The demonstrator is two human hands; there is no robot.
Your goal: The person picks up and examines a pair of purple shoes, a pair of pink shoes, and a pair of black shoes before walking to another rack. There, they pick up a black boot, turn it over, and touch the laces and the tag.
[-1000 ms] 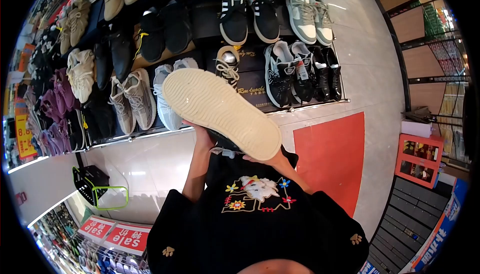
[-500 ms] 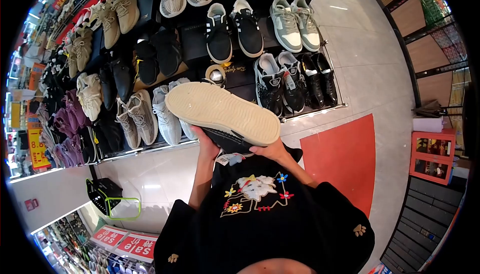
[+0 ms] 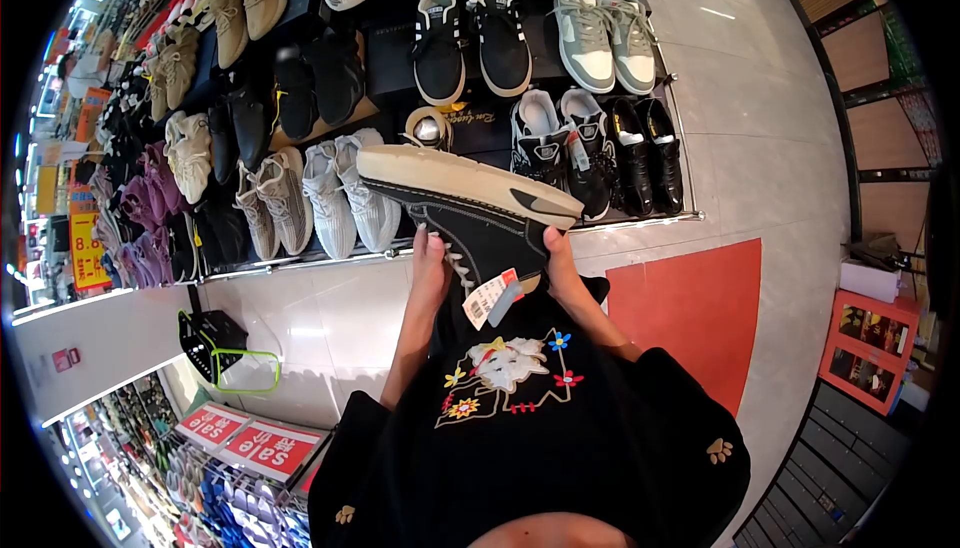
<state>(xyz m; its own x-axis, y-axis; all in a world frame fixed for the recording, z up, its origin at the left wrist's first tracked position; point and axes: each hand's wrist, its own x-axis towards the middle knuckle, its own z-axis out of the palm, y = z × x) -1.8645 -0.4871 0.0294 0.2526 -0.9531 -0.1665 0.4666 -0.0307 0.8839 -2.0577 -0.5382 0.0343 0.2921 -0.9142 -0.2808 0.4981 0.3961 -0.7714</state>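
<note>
A black sneaker [image 3: 478, 238] with pale stitching and a thick beige sole is held up in front of my chest, upside down with its side facing me. My left hand [image 3: 430, 260] grips it by the lace side of the upper. At the heel end, my right hand [image 3: 560, 258] is closed round the shoe's edge. A white and red price tag [image 3: 490, 298] dangles from the shoe, beside a small grey tag. Just beyond the sneaker stands a single beige-lined shoe [image 3: 430, 128] on the display.
A tiered display rack holds many shoes, among them black sneakers with white stripes [image 3: 503, 43], grey-white sneakers [image 3: 590, 33] and black leather shoes [image 3: 650, 158]. Its metal front rail [image 3: 620, 224] runs ahead of me. Right lies a red floor patch [image 3: 690, 318]; left, a green-framed black item [image 3: 225, 353].
Both hands have rolled the sneaker, so its stitched side now faces me where the beige sole did before. The price tag hangs lower and in fuller view. The view has shifted slightly.
</note>
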